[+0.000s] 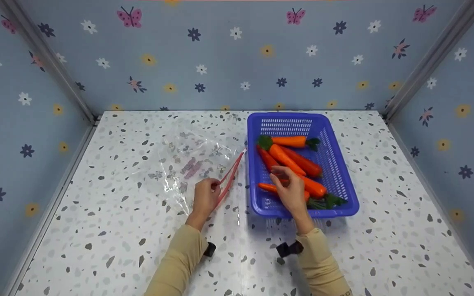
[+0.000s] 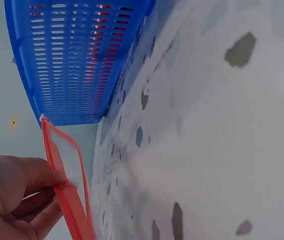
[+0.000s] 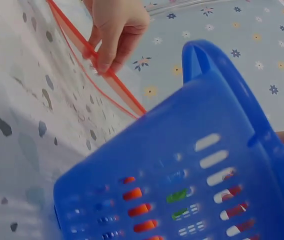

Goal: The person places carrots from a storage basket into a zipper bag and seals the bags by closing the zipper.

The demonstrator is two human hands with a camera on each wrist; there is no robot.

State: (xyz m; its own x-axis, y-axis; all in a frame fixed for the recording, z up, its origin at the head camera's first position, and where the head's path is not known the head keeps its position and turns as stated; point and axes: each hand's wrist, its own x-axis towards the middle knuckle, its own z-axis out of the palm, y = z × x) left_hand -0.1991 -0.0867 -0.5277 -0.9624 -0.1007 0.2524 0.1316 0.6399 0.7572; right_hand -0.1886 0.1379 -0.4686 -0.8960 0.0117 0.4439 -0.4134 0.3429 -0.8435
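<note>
My left hand [image 1: 206,197] pinches the red zip edge [image 2: 72,207] of a clear printed plastic bag [image 1: 187,164], which lies flat to the left of the basket. The bag's mouth stands apart, its two red strips separated. My right hand [image 1: 290,190] is inside the blue basket [image 1: 346,181], over the carrots, its fingers and thumb bent with a gap between them. Several orange and red carrots [image 1: 288,158] lie there, some with green tops. In the right wrist view, the basket wall hides most of that hand.
The basket's slotted wall [image 2: 72,65] stands close to the bag's opening. A white speckled table [image 1: 109,234] lies under everything. Flower-patterned panels [image 1: 237,53] enclose the back and both sides.
</note>
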